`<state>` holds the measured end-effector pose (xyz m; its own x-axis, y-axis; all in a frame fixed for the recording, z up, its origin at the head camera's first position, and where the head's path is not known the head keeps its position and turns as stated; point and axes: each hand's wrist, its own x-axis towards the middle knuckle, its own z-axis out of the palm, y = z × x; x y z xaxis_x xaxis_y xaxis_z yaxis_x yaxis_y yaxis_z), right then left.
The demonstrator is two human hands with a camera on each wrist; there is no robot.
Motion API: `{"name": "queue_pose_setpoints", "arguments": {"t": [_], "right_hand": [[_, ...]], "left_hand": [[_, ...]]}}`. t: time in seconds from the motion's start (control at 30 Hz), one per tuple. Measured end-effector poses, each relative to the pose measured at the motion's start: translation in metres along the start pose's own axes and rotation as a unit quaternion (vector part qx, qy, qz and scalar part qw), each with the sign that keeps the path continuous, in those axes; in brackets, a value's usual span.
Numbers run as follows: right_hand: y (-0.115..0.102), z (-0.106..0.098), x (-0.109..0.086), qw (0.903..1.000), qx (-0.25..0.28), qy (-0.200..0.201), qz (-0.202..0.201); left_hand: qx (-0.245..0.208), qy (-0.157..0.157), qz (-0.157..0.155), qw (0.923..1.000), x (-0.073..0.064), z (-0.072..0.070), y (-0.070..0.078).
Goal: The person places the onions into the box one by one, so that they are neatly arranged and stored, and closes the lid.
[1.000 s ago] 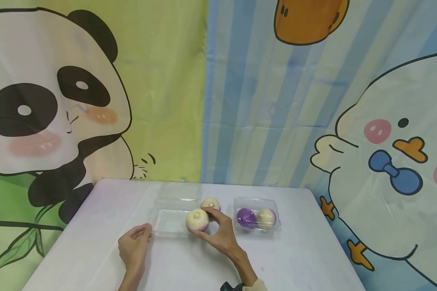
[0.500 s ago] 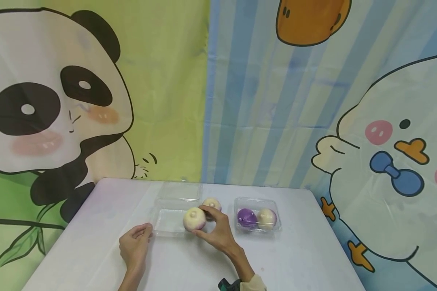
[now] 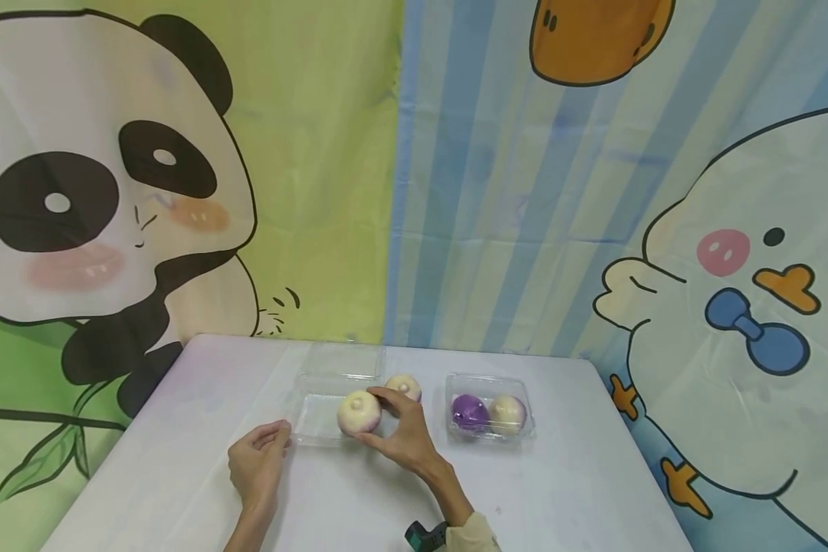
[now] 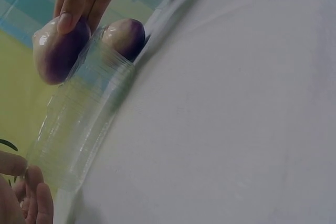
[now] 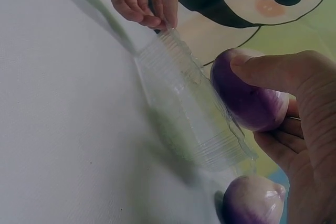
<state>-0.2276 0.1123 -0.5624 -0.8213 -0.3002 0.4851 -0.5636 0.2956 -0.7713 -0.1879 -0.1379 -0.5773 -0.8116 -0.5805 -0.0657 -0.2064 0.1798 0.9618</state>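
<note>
My right hand [image 3: 403,433] grips a round, glossy turnip [image 3: 359,413], cream at its knobbed end and purple at the other. It holds the turnip above the right part of an open clear plastic clamshell box [image 3: 317,420], apart from its floor. At the box's left front corner, my left hand [image 3: 258,464] pinches the rim between thumb and fingers, as the right wrist view shows. The box's lid [image 3: 345,360] lies folded back. A second turnip [image 3: 403,386] stands just beyond the box's right side, partly behind my right hand.
To the right is another clear box [image 3: 490,382] with a purple turnip [image 3: 469,413] and a cream one [image 3: 507,415] inside. All of this rests on a white table [image 3: 559,491]. A cartoon-printed curtain [image 3: 455,192] hangs behind the table's far edge.
My right hand has moved slightly left with the turnip, further over the open box. My left hand has stayed at the box's corner.
</note>
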Motion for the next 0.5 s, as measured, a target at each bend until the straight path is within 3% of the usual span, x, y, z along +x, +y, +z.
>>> {"name": "queue_pose_setpoints", "arguments": {"t": [0.5], "right_hand": [[0.0, 0.005, 0.012, 0.9994, 0.007, -0.035, 0.004]], "left_hand": [[0.015, 0.003, -0.003, 0.9999, -0.001, 0.002, 0.001]]}}
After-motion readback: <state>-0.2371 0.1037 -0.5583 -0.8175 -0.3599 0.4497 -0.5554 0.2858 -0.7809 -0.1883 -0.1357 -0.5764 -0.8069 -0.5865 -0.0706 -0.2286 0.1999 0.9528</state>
